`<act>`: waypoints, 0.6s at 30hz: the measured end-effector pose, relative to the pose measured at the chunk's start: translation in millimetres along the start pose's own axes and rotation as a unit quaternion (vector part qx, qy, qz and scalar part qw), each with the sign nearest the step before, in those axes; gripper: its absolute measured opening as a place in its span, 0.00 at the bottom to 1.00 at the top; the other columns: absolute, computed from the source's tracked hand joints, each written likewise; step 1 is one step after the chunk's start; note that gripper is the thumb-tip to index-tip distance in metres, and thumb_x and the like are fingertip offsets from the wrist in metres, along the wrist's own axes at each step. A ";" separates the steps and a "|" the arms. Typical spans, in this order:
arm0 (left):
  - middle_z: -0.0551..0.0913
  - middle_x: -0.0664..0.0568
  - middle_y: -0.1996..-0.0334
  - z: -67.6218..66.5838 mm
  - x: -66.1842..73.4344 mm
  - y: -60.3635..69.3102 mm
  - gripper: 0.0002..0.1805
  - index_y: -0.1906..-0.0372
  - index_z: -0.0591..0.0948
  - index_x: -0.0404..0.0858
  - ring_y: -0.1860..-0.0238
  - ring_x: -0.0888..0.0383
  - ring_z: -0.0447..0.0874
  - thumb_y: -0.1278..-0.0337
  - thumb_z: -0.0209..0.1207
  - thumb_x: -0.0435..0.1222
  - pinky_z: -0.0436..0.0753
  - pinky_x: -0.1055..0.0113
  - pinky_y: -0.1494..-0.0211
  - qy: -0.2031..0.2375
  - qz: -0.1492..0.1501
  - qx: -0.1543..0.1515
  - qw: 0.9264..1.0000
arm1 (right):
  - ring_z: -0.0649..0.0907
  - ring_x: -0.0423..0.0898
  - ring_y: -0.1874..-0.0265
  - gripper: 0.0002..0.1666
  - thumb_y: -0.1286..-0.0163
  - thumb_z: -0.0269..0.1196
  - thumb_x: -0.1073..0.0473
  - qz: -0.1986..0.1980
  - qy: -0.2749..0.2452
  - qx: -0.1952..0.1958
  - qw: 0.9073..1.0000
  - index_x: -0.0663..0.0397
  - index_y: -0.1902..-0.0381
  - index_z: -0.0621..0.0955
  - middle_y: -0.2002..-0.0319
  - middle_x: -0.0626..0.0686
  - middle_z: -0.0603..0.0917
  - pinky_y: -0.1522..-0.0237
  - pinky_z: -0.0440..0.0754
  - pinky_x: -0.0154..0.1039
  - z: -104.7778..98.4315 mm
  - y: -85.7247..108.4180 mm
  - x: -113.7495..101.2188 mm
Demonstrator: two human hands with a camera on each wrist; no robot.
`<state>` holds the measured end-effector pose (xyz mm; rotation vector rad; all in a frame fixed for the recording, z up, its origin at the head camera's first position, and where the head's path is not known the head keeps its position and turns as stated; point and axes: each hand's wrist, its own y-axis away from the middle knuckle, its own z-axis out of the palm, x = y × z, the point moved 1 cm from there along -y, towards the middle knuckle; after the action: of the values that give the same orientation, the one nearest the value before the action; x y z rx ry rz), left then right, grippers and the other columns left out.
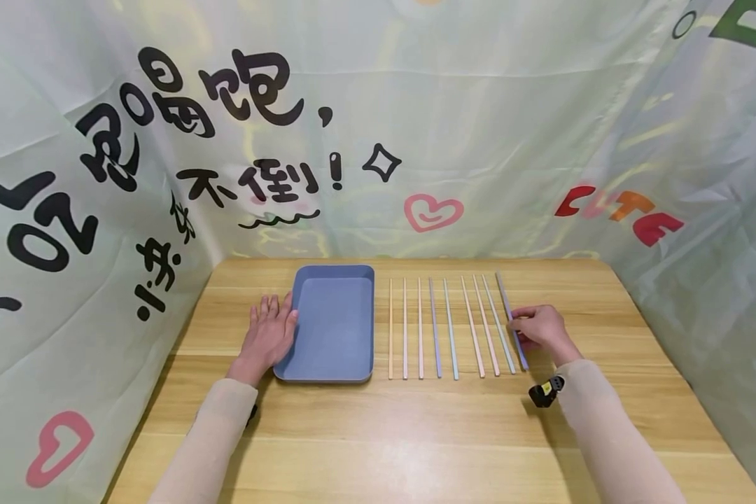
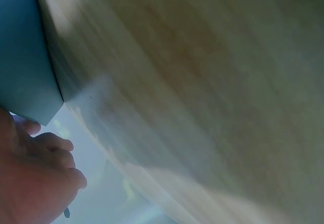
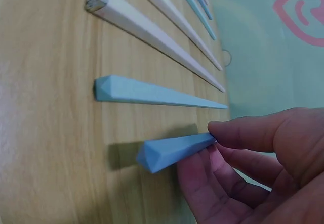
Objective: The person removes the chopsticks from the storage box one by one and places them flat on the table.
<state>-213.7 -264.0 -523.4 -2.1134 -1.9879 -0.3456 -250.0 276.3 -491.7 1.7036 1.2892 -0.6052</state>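
Observation:
In the head view my right hand [image 1: 542,327] pinches a blue-purple chopstick [image 1: 504,297] at the right end of a row. The right wrist view shows its thick, faceted end [image 3: 161,154] slightly above the table, with a shadow beside it. Just left of it lies a light blue chopstick [image 1: 496,325]. My left hand [image 1: 268,336], fingers extended, rests against the left side of a blue rectangular tray [image 1: 330,322]. Only part of the tray's outer wall [image 2: 23,57] shows in the left wrist view, above my fingers.
Several pink, blue, purple and yellow chopsticks [image 1: 421,329] lie roughly parallel between the tray and my right hand. They rest on a wooden table [image 1: 390,441]. A printed cloth [image 1: 479,126] hangs behind the table and along both sides.

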 end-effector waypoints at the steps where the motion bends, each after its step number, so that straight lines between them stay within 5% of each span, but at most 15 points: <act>1: 0.50 0.25 0.18 0.0 0.1 -0.2 0.36 0.13 0.48 0.39 0.15 0.27 0.38 0.13 0.25 0.52 0.39 0.30 0.15 0.002 0.000 0.000 1.000 | 0.86 0.41 0.75 0.27 0.29 0.66 0.66 -0.001 0.002 0.002 1.000 0.77 0.36 0.78 0.68 0.55 0.88 0.70 0.91 0.41 0.1 -0.3 0.7; 18: 0.50 0.24 0.18 -0.3 5.1 -2.9 0.35 0.14 0.49 0.38 0.16 0.27 0.39 0.13 0.27 0.52 0.39 0.30 0.16 0.004 0.008 -0.002 1.000 | 0.86 0.43 0.78 0.23 0.31 0.66 0.61 -0.035 0.088 0.055 0.994 0.72 0.42 0.83 0.65 0.62 0.89 0.76 0.89 0.40 3.6 -0.5 12.3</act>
<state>-216.3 -259.1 -521.5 -2.1244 -1.9669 -0.3548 -245.8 279.2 -503.4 1.8412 1.4686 -0.5867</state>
